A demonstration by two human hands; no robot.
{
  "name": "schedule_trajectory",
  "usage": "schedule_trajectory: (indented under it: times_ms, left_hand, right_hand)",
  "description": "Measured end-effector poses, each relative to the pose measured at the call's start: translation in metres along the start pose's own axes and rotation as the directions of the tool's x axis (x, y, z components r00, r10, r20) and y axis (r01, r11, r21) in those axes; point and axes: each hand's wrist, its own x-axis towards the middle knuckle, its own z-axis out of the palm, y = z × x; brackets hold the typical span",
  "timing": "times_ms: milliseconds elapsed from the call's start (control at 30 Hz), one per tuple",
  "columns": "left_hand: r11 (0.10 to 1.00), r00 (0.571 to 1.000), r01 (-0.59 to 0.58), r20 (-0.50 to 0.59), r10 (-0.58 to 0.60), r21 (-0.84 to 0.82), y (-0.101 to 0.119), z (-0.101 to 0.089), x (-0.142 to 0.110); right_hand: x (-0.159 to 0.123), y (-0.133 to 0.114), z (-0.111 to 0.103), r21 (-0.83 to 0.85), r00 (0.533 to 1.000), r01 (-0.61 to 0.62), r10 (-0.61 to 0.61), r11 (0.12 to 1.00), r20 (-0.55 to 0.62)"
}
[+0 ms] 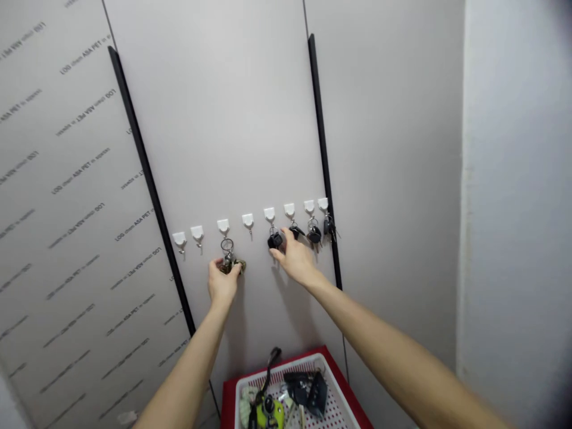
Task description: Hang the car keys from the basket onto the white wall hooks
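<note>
A row of white stick-on hooks [247,220] runs across a pale grey panel. My left hand [222,284] is closed round a bunch of keys [229,260] whose ring hangs at the third hook [223,226]. My right hand [295,259] reaches up to the fifth and sixth hooks, its fingers touching a black key fob [274,240] hanging there. Two more black fobs [314,233] hang from the hooks at the right end. The two leftmost hooks [179,239] and the fourth hook are bare.
A white perforated basket [331,400] on a red surface [229,398] stands below, holding a yellow-green keyring item [270,413] and black fobs [308,390]. Black vertical handle strips [147,173] edge the panels. A white wall [513,179] closes the right side.
</note>
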Motion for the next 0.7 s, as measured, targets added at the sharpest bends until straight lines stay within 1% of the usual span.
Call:
schedule_trajectory:
  times_ms: [33,100,167,233,333,367,400,433,467,500,567,633,700]
  left_hand:
    - [0.999,0.999,0.012,0.045,-0.010,-0.044,0.002,0.001,0.001]
    - [0.987,0.987,0.030,0.162,-0.004,-0.156,0.008,0.000,0.000]
    - [0.959,0.970,0.060,0.243,0.010,-0.279,0.020,-0.008,0.002]
    - [0.911,0.967,0.083,0.255,0.025,-0.403,0.038,-0.019,0.008]
    - [0.856,0.981,0.068,0.192,0.037,-0.513,0.066,-0.034,0.024]
    - [0.855,0.981,0.063,0.187,0.041,-0.515,0.073,-0.039,0.028]
    - [0.863,0.978,0.064,0.204,0.046,-0.500,0.079,-0.043,0.032]
    - [0.881,0.966,0.072,0.252,0.055,-0.468,0.083,-0.046,0.033]
    - [0.906,0.945,0.083,0.322,0.061,-0.415,0.084,-0.048,0.031]
    - [0.935,0.910,0.089,0.410,0.063,-0.342,0.082,-0.049,0.027]
    - [0.985,0.813,0.070,0.582,0.035,-0.157,0.070,-0.045,0.010]
    - [0.999,0.706,0.024,0.707,-0.039,0.031,0.048,-0.035,-0.015]
    - [0.983,0.610,-0.038,0.784,-0.118,0.178,0.022,-0.021,-0.044]
  right_hand:
    - [0.003,-0.001,0.001,-0.001,1.000,-0.014,0.014,1.000,0.020]
    - [0.007,-0.002,0.002,0.049,0.999,-0.016,0.015,0.999,0.031]
    - [0.013,-0.004,-0.002,0.111,1.000,0.027,-0.028,0.993,0.008]
    - [0.022,-0.010,-0.011,0.136,0.996,0.092,-0.089,0.986,-0.025]
    - [0.039,-0.027,-0.027,0.116,0.989,0.144,-0.138,0.983,-0.055]
    - [0.044,-0.034,-0.031,0.106,0.988,0.151,-0.147,0.983,-0.038]
    - [0.047,-0.039,-0.034,0.090,0.987,0.159,-0.160,0.983,0.004]
    - [0.047,-0.043,-0.037,0.073,0.982,0.172,-0.177,0.982,0.067]
    - [0.045,-0.045,-0.037,0.059,0.968,0.195,-0.202,0.979,0.148]
    - [0.039,-0.044,-0.036,0.049,0.945,0.222,-0.227,0.974,0.235]
    - [0.016,-0.034,-0.030,0.046,0.882,0.261,-0.258,0.964,0.394]
    - [-0.016,-0.019,-0.020,0.044,0.811,0.272,-0.254,0.961,0.527]
    - [-0.050,-0.002,-0.009,0.009,0.734,0.257,-0.202,0.966,0.649]
